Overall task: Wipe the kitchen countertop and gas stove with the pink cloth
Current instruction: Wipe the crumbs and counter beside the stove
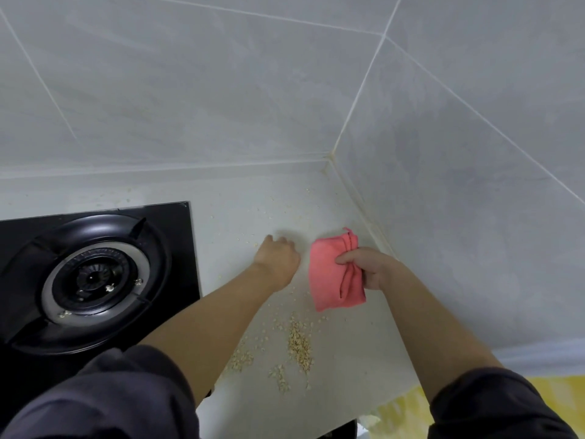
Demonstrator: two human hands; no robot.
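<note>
My right hand (370,269) grips the pink cloth (332,274), which hangs bunched just above the white countertop (247,213) near the right wall. My left hand (278,255) rests palm-down on the countertop just left of the cloth, fingers curled loosely, holding nothing I can see. Pale oat-like crumbs (299,343) lie scattered on the counter, with a thicker pile in front of the cloth. The black gas stove (95,274) with its round burner sits to the left of my left arm.
Grey tiled walls (221,90) meet in a corner behind the counter and close off the right side. Fine crumbs also dot the counter toward the back corner. The counter's front edge is at the bottom, with yellow flooring (405,413) beyond it.
</note>
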